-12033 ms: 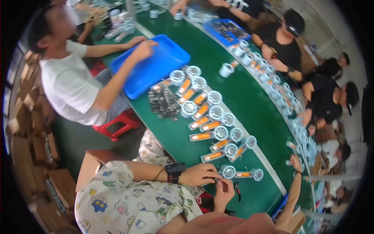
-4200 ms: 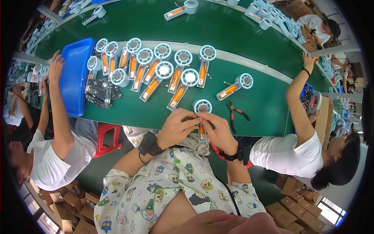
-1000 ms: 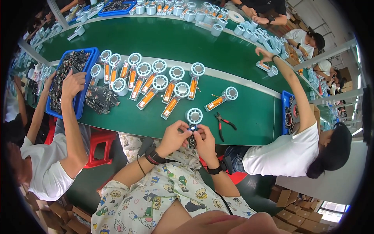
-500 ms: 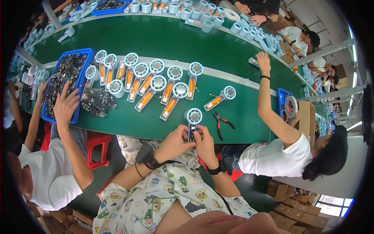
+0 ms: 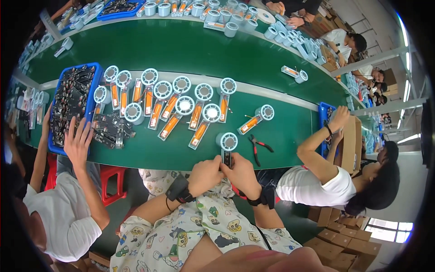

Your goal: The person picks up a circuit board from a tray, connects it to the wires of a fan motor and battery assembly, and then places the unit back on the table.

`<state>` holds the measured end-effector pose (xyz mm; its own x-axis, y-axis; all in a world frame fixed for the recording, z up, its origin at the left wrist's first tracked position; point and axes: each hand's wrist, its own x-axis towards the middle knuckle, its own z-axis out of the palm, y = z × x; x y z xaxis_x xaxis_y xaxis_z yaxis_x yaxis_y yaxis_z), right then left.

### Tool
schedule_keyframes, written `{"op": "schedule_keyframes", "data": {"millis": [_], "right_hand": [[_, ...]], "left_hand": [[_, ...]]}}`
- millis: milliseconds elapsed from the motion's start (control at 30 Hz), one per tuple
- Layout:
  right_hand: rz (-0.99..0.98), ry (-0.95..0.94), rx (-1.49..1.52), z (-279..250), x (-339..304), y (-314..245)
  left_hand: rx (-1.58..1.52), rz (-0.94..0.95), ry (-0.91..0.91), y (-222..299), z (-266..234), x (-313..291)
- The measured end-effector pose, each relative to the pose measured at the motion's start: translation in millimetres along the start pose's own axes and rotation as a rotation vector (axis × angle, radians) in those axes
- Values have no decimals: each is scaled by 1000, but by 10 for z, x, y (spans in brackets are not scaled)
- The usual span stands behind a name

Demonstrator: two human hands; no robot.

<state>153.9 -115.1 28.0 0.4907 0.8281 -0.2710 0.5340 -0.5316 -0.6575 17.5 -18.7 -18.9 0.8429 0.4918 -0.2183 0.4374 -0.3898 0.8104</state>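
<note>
Since the earlier frame, our right-side neighbour's hand [image 5: 340, 119] has moved from the belt [image 5: 172, 54] to the box [image 5: 351, 154]. Our left hand [image 5: 205, 176] and right hand [image 5: 242, 174] are clamped on the handle [image 5: 227, 158] of a fan [image 5: 227, 142], head over the table [image 5: 149, 145]; we'd best press evenly, keeping it straight.

Lower end of the pale-blue device [image 5: 227, 146] out of sight behind both hands [image 5: 206, 176] [image 5: 242, 173]

The left hand [image 5: 205, 177] and right hand [image 5: 241, 173] grip a round-headed pale-blue device [image 5: 227, 143]; red-handled pliers [image 5: 254, 142] lie beside it.
</note>
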Motion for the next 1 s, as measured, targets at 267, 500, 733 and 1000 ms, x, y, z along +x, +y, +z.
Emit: {"op": "schedule_keyframes", "data": {"millis": [267, 500, 733, 1000], "right_hand": [[105, -143, 318, -762, 27, -352], [-359, 309, -483, -1620, 2941, -69], [303, 14, -280, -1285, 3579, -195], [-491, 27, -149, -718, 2322, -132]], "left_hand": [[-80, 507, 347, -136, -407, -198], [163, 462, 679, -383, -627, 61], [203, 441, 641, -492, -574, 127], [140, 395, 615, -446, -575, 110]]}}
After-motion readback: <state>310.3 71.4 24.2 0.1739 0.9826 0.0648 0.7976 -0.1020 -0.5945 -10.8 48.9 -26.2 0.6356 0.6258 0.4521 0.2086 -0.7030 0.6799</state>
